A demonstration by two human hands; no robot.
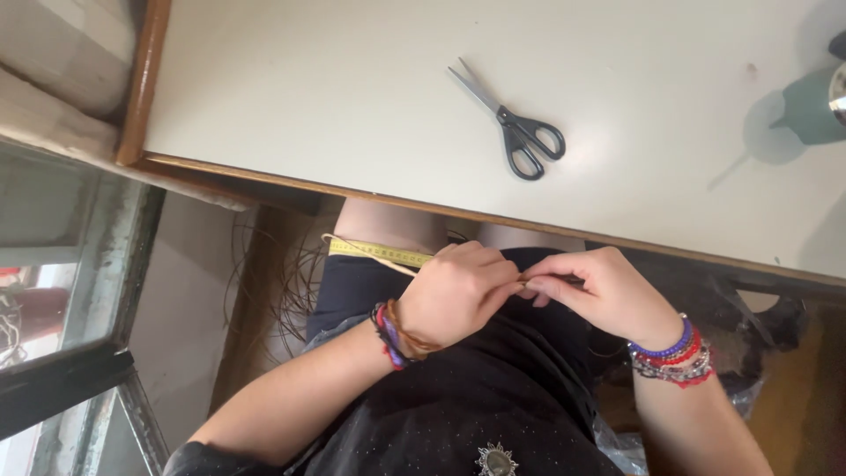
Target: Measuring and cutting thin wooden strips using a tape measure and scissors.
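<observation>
You are pinching a thin tan strand (522,280) between both hands, held low over your lap, below the table edge (546,225). Your left hand (454,300) is closing its fingers together on one end; your right hand (599,295) is clamping thumb and forefinger on the other, the fingertips nearly touching, likely so the strand stays taut for fine work. A yellow measuring tape (379,253) is lying just left of the grip, across your knee. Black-handled scissors (515,128) are resting shut on the table, well beyond the grip. No packages, labels or signs are showing.
</observation>
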